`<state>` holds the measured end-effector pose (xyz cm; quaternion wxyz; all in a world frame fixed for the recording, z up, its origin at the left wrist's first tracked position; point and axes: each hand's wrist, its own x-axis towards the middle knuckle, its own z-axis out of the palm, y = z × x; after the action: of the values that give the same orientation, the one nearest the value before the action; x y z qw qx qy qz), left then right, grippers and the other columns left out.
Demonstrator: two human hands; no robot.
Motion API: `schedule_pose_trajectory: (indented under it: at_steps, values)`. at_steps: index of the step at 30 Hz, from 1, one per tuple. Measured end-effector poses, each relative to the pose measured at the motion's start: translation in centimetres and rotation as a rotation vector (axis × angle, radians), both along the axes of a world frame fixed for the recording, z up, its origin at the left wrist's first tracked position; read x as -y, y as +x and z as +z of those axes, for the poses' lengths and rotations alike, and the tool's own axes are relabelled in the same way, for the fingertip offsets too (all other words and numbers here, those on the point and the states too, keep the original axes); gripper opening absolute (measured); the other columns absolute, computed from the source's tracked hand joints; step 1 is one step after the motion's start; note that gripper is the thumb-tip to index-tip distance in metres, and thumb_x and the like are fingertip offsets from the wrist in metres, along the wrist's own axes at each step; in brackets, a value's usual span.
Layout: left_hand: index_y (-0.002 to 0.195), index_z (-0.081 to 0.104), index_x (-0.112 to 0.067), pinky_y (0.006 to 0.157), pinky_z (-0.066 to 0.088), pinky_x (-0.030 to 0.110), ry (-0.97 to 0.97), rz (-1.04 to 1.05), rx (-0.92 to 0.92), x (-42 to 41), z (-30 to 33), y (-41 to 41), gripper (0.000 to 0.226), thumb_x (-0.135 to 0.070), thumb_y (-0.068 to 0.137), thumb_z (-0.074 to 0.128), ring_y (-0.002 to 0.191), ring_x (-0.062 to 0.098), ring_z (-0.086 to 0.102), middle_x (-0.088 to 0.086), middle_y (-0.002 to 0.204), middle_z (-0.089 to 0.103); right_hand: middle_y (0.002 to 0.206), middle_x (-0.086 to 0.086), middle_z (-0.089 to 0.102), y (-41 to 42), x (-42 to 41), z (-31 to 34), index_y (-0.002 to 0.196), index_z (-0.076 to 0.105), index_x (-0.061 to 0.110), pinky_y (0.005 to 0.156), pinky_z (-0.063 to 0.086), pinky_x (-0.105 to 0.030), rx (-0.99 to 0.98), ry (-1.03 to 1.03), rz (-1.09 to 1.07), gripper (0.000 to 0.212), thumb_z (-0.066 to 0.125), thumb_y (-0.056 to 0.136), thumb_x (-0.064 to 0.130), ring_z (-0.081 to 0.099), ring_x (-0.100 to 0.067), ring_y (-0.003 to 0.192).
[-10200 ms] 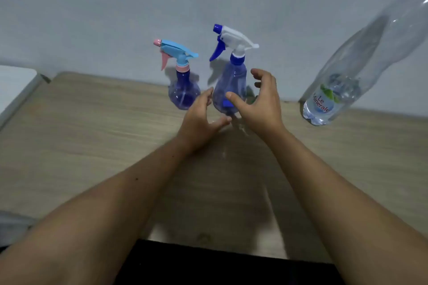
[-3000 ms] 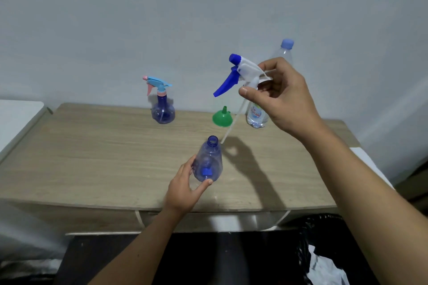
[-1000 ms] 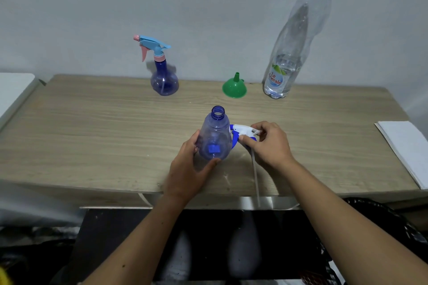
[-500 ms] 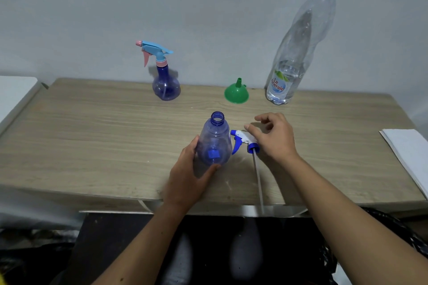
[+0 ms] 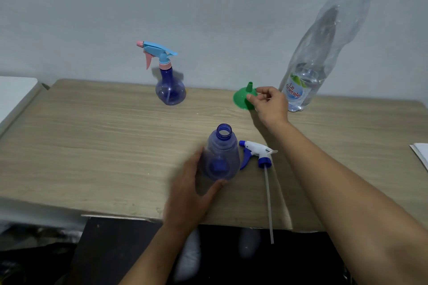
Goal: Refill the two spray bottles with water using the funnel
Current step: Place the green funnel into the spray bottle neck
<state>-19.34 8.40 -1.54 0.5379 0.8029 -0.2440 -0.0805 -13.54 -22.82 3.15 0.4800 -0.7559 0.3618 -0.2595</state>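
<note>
An uncapped blue spray bottle [image 5: 222, 157] stands near the table's front edge, and my left hand [image 5: 192, 192] grips its lower body. Its white-and-blue spray head [image 5: 257, 150] lies on the table just right of it, with the dip tube sticking out past the edge. My right hand [image 5: 269, 104] is further back at the green funnel [image 5: 242, 99], which sits spout up; thumb and forefinger pinch its right side. The second spray bottle [image 5: 170, 90], with a light-blue and pink head, stands capped at the back. A tall capped water bottle [image 5: 301, 85] stands right of the funnel, holding some water.
The wooden table [image 5: 92, 146] ends against a grey wall. White paper [image 5: 420, 155] lies at its right edge, and a white surface [image 5: 16, 92] adjoins it on the left. Below the front edge is dark floor.
My right hand let go of the spray head, left it lying beside the bottle, and moved back to the funnel. My left hand has stayed on the open bottle.
</note>
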Motion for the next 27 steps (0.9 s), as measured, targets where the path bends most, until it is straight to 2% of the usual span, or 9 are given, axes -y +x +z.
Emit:
schedule_pose_trajectory:
  at_steps: [2, 5, 7, 12, 19, 24, 27]
  values:
    - [0.157, 0.051, -0.023, 0.111, 0.051, 0.03, 0.019, 0.018, -0.007, 0.0, 0.0, -0.1, 0.093, -0.066, 0.08, 0.076, 0.133, -0.001, 0.06, -0.014, 0.148, 0.063, 0.076, 0.007, 0.06, 1.0, 0.3, -0.6, 0.112, 0.071, 0.014, 0.083, 0.057, -0.025, 0.009, -0.001, -0.013, 0.035, 0.088, 0.084, 0.024, 0.056, -0.005, 0.068]
    - [0.157, 0.05, -0.027, 0.106, 0.045, 0.01, 0.037, 0.03, 0.001, 0.0, 0.2, -0.3, 0.093, -0.068, 0.078, 0.076, 0.131, -0.012, 0.056, -0.02, 0.144, 0.062, 0.083, 0.003, 0.06, 1.8, 0.4, -1.3, 0.117, 0.072, 0.018, 0.082, 0.058, -0.026, 0.006, -0.048, -0.005, 0.037, 0.088, 0.084, 0.026, 0.055, -0.007, 0.072]
    - [0.157, 0.05, -0.028, 0.105, 0.042, 0.005, 0.041, 0.026, -0.001, 0.0, 0.2, -0.2, 0.092, -0.068, 0.079, 0.076, 0.13, -0.013, 0.056, -0.022, 0.143, 0.062, 0.087, -0.001, 0.061, 2.2, 0.4, -1.5, 0.116, 0.073, 0.024, 0.08, 0.059, -0.031, -0.001, -0.103, 0.009, 0.035, 0.086, 0.085, 0.033, 0.056, -0.01, 0.075]
    - [0.158, 0.048, -0.03, 0.107, 0.044, 0.01, 0.045, -0.001, 0.024, -0.1, 0.2, -0.2, 0.09, -0.067, 0.081, 0.076, 0.132, -0.008, 0.058, -0.021, 0.146, 0.06, 0.094, -0.003, 0.062, 2.6, 0.1, -1.5, 0.109, 0.075, 0.031, 0.077, 0.055, -0.032, -0.019, -0.183, 0.021, 0.031, 0.084, 0.083, 0.045, 0.057, -0.012, 0.077]
    - [0.156, 0.043, -0.038, 0.108, 0.045, 0.011, 0.033, -0.002, 0.02, 0.0, 0.5, -0.2, 0.087, -0.068, 0.081, 0.075, 0.132, -0.005, 0.06, -0.02, 0.146, 0.061, 0.117, -0.002, 0.058, 1.6, -0.7, -0.8, 0.11, 0.074, 0.028, 0.093, 0.054, -0.03, -0.001, -0.195, 0.047, 0.029, 0.084, 0.085, 0.037, 0.061, -0.013, 0.1]
    - [0.158, 0.049, -0.026, 0.108, 0.05, 0.022, 0.048, 0.006, 0.031, 0.0, -0.1, -0.2, 0.091, -0.067, 0.081, 0.076, 0.13, 0.002, 0.063, -0.015, 0.146, 0.063, 0.109, 0.012, 0.069, 0.0, -1.5, 0.2, 0.11, 0.069, 0.026, 0.093, 0.055, -0.029, 0.107, -0.105, 0.089, 0.024, 0.081, 0.089, 0.031, 0.065, -0.012, 0.109]
    - [0.157, 0.05, -0.023, 0.111, 0.051, 0.029, 0.04, 0.0, 0.024, 0.0, 0.1, -0.2, 0.091, -0.065, 0.081, 0.077, 0.134, 0.003, 0.062, -0.012, 0.149, 0.063, 0.108, 0.017, 0.066, -1.3, -1.8, 1.2, 0.111, 0.066, 0.023, 0.088, 0.05, -0.017, 0.141, -0.107, 0.124, 0.022, 0.078, 0.093, 0.026, 0.062, -0.002, 0.105]
